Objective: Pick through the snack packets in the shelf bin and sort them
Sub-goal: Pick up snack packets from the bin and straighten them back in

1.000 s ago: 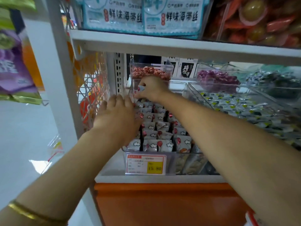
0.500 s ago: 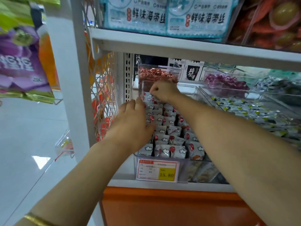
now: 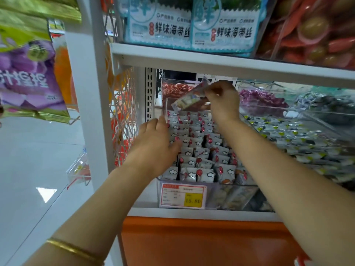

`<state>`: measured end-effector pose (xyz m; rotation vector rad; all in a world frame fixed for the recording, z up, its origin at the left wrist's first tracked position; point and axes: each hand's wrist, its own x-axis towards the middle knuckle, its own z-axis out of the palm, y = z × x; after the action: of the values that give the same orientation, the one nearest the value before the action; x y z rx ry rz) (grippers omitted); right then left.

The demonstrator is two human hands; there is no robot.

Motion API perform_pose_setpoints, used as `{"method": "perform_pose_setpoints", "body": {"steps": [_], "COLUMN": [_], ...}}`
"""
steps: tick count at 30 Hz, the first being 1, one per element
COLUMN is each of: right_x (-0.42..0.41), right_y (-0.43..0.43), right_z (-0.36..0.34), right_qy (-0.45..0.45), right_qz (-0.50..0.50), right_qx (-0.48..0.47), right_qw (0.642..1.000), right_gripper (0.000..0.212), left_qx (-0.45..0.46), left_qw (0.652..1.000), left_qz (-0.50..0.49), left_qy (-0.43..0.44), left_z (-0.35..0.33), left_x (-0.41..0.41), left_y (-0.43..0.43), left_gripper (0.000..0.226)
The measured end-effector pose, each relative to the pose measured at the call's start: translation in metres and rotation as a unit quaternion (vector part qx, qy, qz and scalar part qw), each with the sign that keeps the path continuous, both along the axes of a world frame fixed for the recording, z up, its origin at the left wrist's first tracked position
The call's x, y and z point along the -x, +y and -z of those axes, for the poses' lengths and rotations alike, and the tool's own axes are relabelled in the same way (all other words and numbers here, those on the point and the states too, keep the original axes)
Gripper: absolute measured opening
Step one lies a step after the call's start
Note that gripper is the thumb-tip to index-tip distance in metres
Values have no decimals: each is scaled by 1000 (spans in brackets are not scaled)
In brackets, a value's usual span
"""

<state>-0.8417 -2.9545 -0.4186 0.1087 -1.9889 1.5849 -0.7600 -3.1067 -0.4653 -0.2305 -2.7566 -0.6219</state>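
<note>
**Slight pinch over a packed bin**

Head view. Pinches one snack packet point(image 3: 189, 98) by its end in the fingers of the right hand point(image 3: 221, 100), tilted, above the back of the shelf bin point(image 3: 232, 196) and just under the upper shelf edge point(image 3: 230, 68). Rests the left hand point(image 3: 155, 148) flat, fingers straight, on the upright rows of packets point(image 3: 194, 143) at the bin's left side.

Could slip from so slight a pinch and drop among the rows, or into the red-sweet bin point(image 3: 174, 89) behind, muddling the sort. Could topple the neat rows if pressed harder on the left. Leaves little headroom beneath the shelf edge for drawing the packet out.

Around: neighbouring bin point(image 3: 288, 135) of green-marked packets just beside on the right, wire mesh panel point(image 3: 123, 112) close on the left, price tag point(image 3: 182, 195) on the bin front.
</note>
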Motion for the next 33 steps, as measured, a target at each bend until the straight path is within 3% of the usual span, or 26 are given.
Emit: {"method": "perform_pose_setpoints", "body": {"steps": [3, 6, 9, 11, 13, 20, 25, 31, 33], "right_x": [-47, -96, -133, -147, -156, -167, -163, -161, -160], "right_y": [23, 41, 51, 54, 57, 73, 79, 78, 77], "right_z": [2, 12, 22, 27, 31, 38, 40, 37, 37], "right_qy": [4, -10, -28, -48, -61, -82, -117, -163, -180], "right_qz": [14, -22, -80, -116, -138, -186, -180, -233, -259], "right_qx": [50, 89, 175, 242, 275, 237, 206, 239, 283], "right_qw": [999, 996, 981, 962, 950, 950, 955, 928, 906], "right_gripper": [7, 13, 10, 12, 14, 14, 18, 21, 34], "left_qx": [16, -32, -184, -275, -335, -499, -619, -602, -611], "left_qw": [994, 982, 976, 954, 933, 844, 739, 774, 771], "left_qz": [-11, 8, 76, 119, 128, 141, 173, 124, 107], "left_qy": [106, 185, 89, 11, -43, -135, -201, -154, -143], "left_z": [-3, -11, -16, -16, -13, -8, -14, -14, -15], "left_x": [-12, -30, -49, -58, -63, -66, -67, -67, -67], "left_y": [2, 9, 22, 27, 28, 29, 31, 31, 32], "left_gripper": [61, 49, 41, 28, 30, 13, 21, 26, 27]}}
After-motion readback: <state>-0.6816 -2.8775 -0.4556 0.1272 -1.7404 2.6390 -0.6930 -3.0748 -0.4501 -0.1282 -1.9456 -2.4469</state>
